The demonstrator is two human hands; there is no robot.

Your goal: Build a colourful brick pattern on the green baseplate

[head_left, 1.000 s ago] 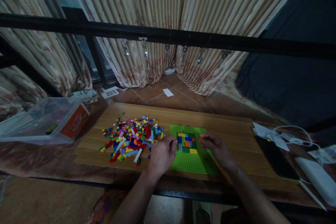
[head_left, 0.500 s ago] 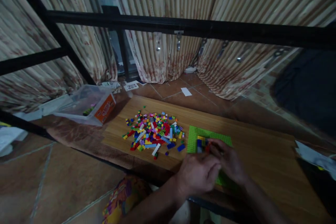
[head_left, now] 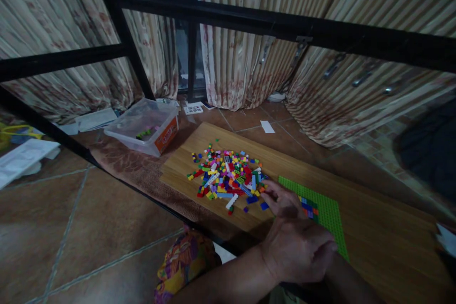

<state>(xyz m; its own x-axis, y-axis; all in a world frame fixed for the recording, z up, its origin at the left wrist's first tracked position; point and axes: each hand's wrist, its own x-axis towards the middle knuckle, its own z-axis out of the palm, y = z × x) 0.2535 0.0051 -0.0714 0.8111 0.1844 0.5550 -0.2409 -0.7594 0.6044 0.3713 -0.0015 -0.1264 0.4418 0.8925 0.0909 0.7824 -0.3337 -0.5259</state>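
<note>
Our left hand (head_left: 297, 251) hangs loosely curled near the table edge, holding nothing we can see. Our right hand (head_left: 283, 199) has crossed from the green baseplate (head_left: 329, 216) to the edge of the loose brick pile (head_left: 226, 178); whether its fingertips pinch a brick, we cannot tell. The small brick build (head_left: 308, 206) sits on the baseplate just right of that hand. A clear plastic bin (head_left: 144, 126) lies well beyond the pile.

On the table (head_left: 199, 145), the pile of bricks (head_left: 228, 175) lies left of the baseplate (head_left: 329, 213). A plastic box (head_left: 144, 126) stands farther left, beyond the table's edge, with curtains (head_left: 245, 71) behind everything.
</note>
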